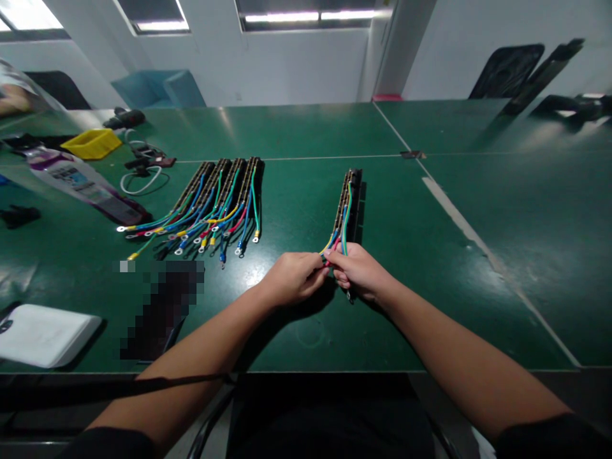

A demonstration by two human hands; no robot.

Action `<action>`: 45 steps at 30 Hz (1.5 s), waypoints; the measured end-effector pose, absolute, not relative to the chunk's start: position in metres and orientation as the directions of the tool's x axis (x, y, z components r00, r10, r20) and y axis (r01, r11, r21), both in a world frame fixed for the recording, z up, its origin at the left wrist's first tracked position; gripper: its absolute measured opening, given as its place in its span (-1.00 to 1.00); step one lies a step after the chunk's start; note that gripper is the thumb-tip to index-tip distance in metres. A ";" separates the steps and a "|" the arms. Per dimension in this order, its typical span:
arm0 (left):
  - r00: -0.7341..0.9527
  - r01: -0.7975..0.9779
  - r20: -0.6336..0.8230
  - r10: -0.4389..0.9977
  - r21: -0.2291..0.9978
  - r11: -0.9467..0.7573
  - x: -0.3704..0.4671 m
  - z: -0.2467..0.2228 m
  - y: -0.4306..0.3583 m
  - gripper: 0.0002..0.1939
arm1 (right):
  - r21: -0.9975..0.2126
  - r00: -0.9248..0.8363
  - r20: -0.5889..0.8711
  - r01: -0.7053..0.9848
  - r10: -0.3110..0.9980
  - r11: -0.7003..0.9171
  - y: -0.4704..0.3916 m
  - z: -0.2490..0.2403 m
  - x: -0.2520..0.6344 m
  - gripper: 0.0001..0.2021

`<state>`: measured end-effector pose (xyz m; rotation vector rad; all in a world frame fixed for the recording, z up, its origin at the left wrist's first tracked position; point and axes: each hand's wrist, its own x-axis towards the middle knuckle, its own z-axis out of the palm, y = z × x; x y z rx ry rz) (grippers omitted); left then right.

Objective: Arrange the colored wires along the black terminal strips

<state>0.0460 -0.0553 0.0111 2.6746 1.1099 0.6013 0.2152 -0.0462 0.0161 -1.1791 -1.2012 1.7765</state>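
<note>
Both hands, the left hand (292, 278) and the right hand (359, 273), pinch the colored wires (340, 231) at the near end of a long strip (350, 199) that lies on the green surface (296, 134), pointing straight away from them.

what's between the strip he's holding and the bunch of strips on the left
Nothing: in the head view, only bare green table separates the held terminal strip from the group of wired strips.
</note>
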 end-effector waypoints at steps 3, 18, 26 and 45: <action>0.638 0.640 0.295 0.711 0.310 -0.703 0.046 0.014 -0.055 -0.77 | -0.936 -0.361 -0.311 -0.043 0.879 -0.349 -0.046 0.017 0.215 -0.82; 0.644 0.629 0.288 0.709 0.328 -0.705 0.046 0.013 -0.054 -0.79 | -0.934 -0.375 -0.314 -0.043 0.872 -0.355 -0.046 0.015 0.216 -0.81; 0.645 0.612 0.291 0.706 0.357 -0.706 0.045 0.013 -0.055 -0.82 | -0.936 -0.373 -0.307 -0.048 0.875 -0.349 -0.046 0.014 0.216 -0.81; 0.646 0.600 0.319 0.693 0.348 -0.720 0.046 0.013 -0.054 -0.81 | -0.937 -0.377 -0.300 -0.057 0.876 -0.345 -0.045 0.014 0.216 -0.81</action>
